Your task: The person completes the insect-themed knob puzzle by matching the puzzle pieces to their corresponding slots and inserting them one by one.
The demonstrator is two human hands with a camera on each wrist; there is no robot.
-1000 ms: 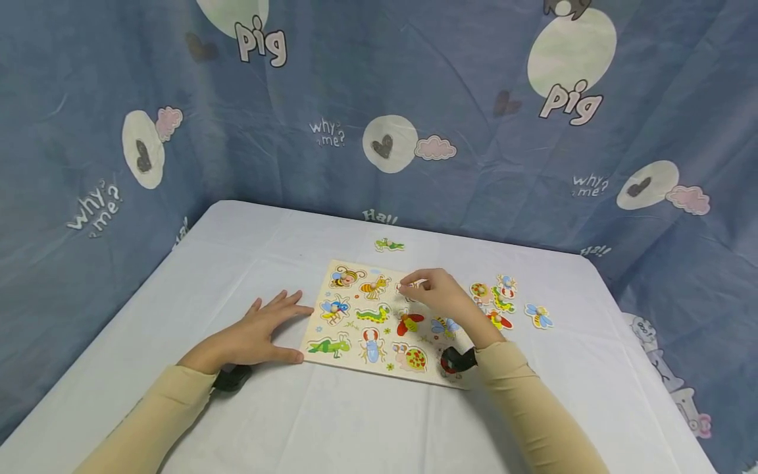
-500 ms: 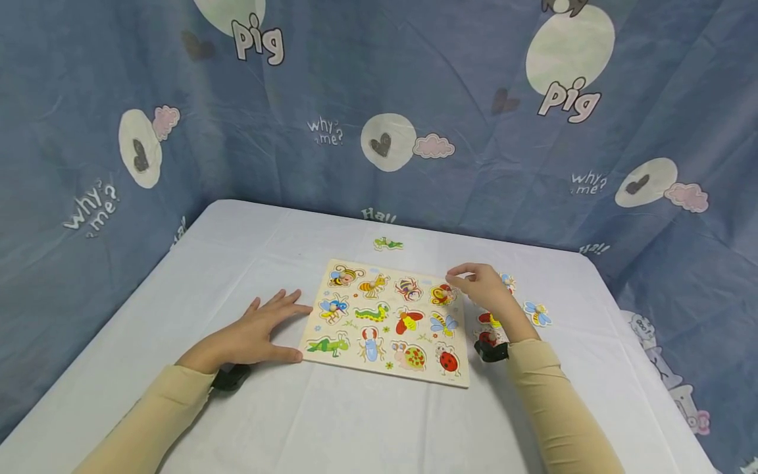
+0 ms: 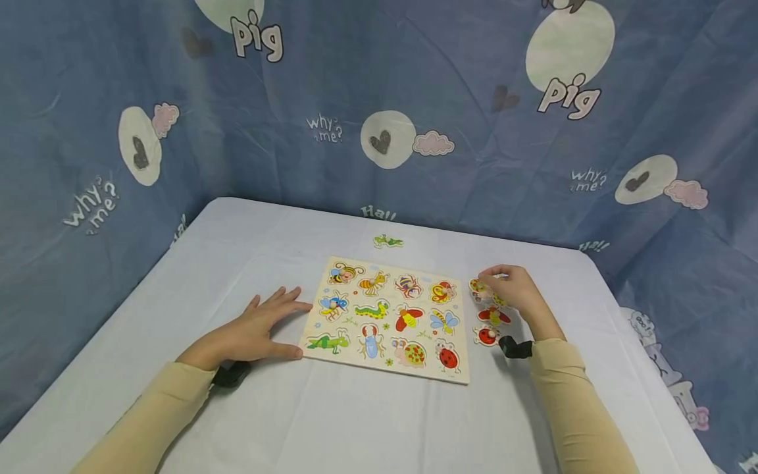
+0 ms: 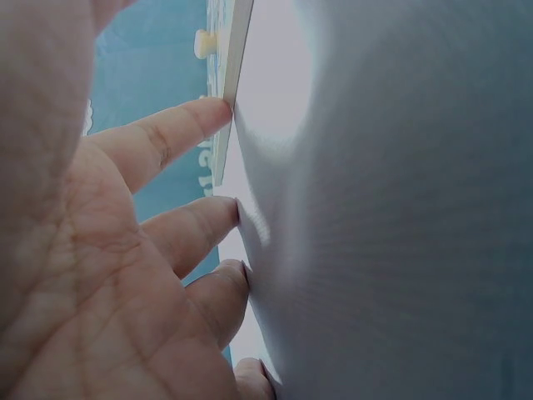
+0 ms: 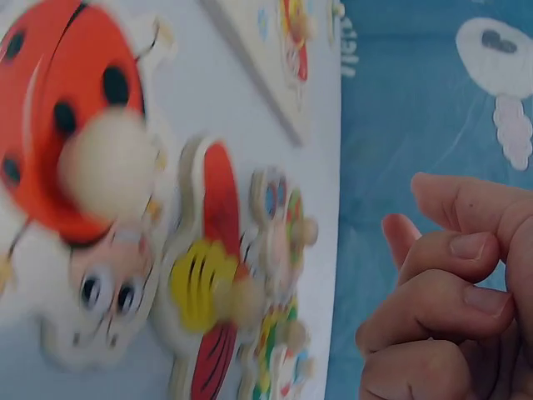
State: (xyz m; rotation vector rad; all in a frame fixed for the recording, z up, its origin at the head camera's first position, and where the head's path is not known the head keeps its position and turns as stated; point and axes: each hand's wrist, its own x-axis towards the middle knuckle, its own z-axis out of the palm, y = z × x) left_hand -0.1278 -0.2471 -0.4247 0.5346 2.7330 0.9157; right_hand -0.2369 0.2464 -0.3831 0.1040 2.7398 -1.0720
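Observation:
A wooden peg puzzle board (image 3: 387,332) with insect pictures lies mid-table in the head view. My left hand (image 3: 257,332) rests flat with fingers spread, its fingertips and thumb at the board's left edge. In the left wrist view a fingertip (image 4: 218,110) touches that edge. My right hand (image 3: 514,289) is over loose knobbed pieces to the right of the board, partly hiding them. The right wrist view shows its fingers (image 5: 441,292) loosely bent, with nothing between them. Nearby lie a ladybug piece (image 5: 75,92), a red-winged firefly piece (image 5: 204,283) and a snail piece (image 3: 478,288).
A green grasshopper piece (image 3: 387,241) lies beyond the board's far edge. Knobbed pieces, including a bee (image 3: 343,274) and a spider (image 3: 408,286), sit on the board. A white cloth (image 3: 284,421) covers the table, with a blue printed curtain (image 3: 266,131) behind.
My right hand has moved right, from over the spider on the board to above the loose pieces, uncovering the board's right side. The left hand stays at the board's edge.

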